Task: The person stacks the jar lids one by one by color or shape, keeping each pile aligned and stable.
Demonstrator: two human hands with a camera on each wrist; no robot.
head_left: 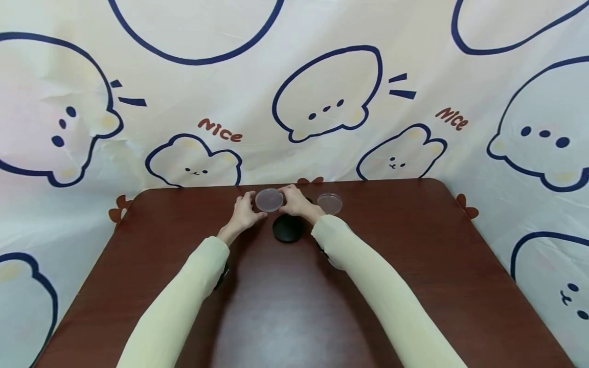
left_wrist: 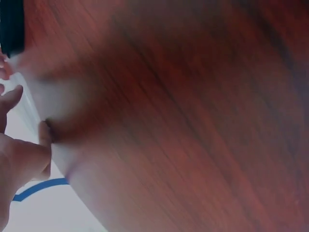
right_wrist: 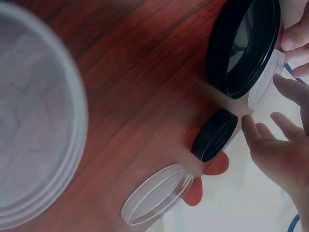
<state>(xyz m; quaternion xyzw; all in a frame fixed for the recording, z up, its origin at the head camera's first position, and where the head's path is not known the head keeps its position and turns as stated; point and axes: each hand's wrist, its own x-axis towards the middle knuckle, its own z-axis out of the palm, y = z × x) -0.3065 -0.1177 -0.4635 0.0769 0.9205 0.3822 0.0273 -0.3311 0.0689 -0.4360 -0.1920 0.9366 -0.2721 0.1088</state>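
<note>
Between my two hands, at the far side of the table, a clear round plastic lid (head_left: 269,200) lies on the wood. My left hand (head_left: 245,210) is at its left edge, thumb and fingers spread apart. On the other side, the fingers of my right hand (head_left: 298,203) reach its right edge, relaxed rather than curled round it. A large black round lid (head_left: 288,228) sits just nearer to me. In the right wrist view, a small black lid (right_wrist: 215,135) is close to my right fingertips. The left wrist view catches only part of the left hand (left_wrist: 24,157).
Another shallow clear lid (head_left: 329,203) is right of my right hand. A large clear lid (right_wrist: 38,116) fills the left of the right wrist view, mostly hidden under my right forearm in the head view. The brown table (head_left: 276,317) ends at a printed cloth (head_left: 257,102).
</note>
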